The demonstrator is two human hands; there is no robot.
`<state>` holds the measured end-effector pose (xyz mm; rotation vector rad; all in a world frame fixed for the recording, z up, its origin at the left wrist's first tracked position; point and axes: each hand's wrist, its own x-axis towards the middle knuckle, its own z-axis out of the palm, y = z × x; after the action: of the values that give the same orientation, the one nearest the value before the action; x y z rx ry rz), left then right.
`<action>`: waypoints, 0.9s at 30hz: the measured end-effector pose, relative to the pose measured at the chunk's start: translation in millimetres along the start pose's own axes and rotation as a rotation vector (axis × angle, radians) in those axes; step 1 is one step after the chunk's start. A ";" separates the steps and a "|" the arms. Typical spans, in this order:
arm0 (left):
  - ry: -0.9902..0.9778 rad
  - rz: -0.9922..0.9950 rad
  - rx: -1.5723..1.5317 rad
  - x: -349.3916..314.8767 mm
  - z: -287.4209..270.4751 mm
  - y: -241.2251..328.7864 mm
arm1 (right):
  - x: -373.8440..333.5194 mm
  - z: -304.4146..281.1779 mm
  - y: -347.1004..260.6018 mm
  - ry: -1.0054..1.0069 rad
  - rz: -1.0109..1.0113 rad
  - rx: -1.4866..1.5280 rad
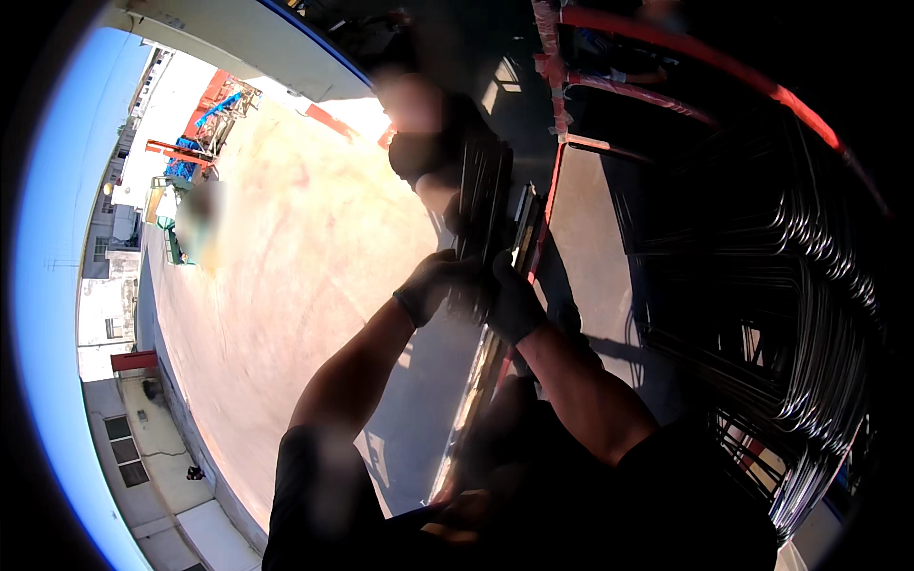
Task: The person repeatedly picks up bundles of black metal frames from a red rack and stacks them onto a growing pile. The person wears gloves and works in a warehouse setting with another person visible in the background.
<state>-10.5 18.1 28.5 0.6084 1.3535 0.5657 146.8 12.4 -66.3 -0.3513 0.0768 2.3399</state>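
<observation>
A bundle of long, thin dark pieces, probably metal rods (484, 190), stretches away from me at the centre. My left hand (430, 283), in a dark glove, grips its near end from the left side. On the opposite side my right hand (515, 301), gloved the same way, is closed against it with the thumb up. Deep shadow hides most of my fingers and the bundle's near tip. A co-worker (428, 157) in dark clothes stands at the far end, an arm reaching to the bundle.
On the right, many bent metal wire frames (809, 324) hang stacked close by a red rack (685, 95). A long pale metal bar or rail (466, 419) runs below my hands. Sunlit concrete (286, 285) spreads left, with an orange and blue machine (195, 143) far off.
</observation>
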 end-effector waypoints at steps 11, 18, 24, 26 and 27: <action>-0.156 0.260 0.051 -103.3 108.0 -96.1 | -139.5 33.2 -36.2 -0.191 -0.097 -0.441; -0.149 0.302 0.579 -172.3 114.2 -129.7 | -295.9 103.3 -15.3 0.148 0.128 -0.732; -0.233 0.201 0.691 -194.1 150.8 -158.7 | -404.1 112.1 9.3 0.368 -0.071 -1.164; -0.330 0.162 0.754 -209.8 185.0 -152.4 | -447.1 111.3 14.2 0.427 -0.094 -1.230; -0.388 0.231 0.747 -204.0 181.4 -165.5 | -468.3 108.9 17.9 0.441 -0.108 -1.247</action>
<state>146.3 -255.2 79.7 1.4176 1.1040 0.0864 426.5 -302.8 165.8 -1.3981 -1.1813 1.8748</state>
